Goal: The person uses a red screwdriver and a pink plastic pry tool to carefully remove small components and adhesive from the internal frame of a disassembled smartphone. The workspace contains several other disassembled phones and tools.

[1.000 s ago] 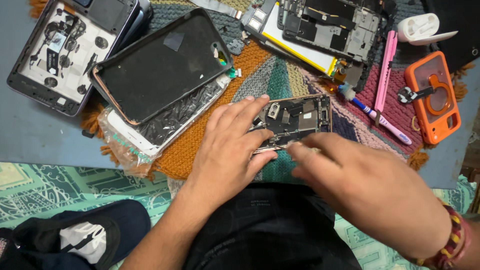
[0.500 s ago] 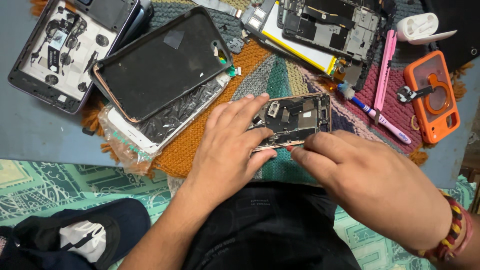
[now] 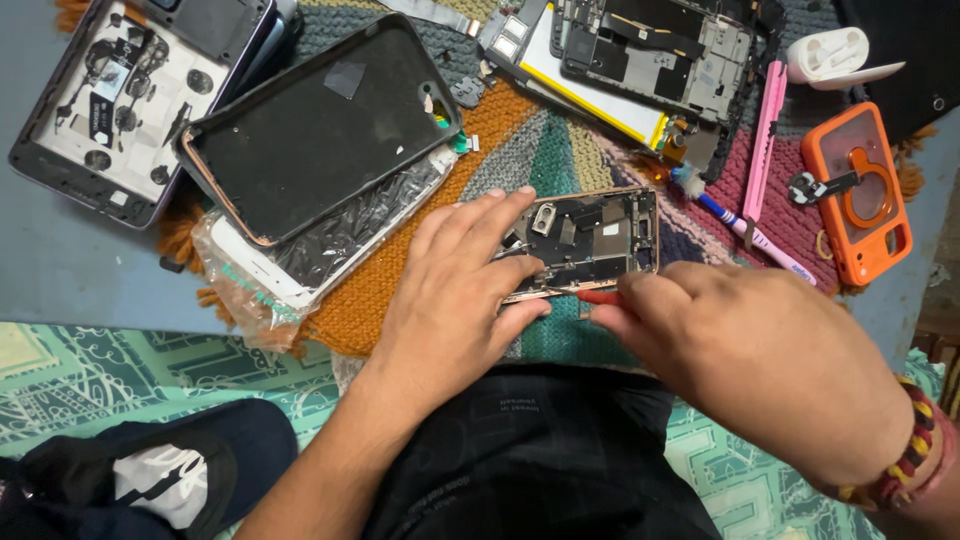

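On the knitted mat [image 3: 420, 290] just ahead of our lap lies the opened phone body [image 3: 590, 240], back cover off, its boards and metal shields bare. Our left hand [image 3: 455, 300] presses flat on its left end, fingers spread over the frame, pinning it down. Our right hand [image 3: 760, 365] is closed on a thin red tool [image 3: 600, 297] whose tip meets the near edge of the phone. We judge the phone light and stiff along its frame but fragile inside: the exposed parts will not take pressure, so the metal rim is the place to hold, not the middle. The mat's soft weave should keep it from sliding.

Room is tight. Just to the left sits a black case [image 3: 320, 130] resting over a bagged screen [image 3: 300, 260]; behind, another stripped phone [image 3: 640, 60] with a yellow-edged part lies close. To the right, a pink tool [image 3: 765, 140], a toothbrush [image 3: 740, 230] and an orange case [image 3: 860, 190] crowd the far side. The freest space is the strip of mat between the phone and our lap.
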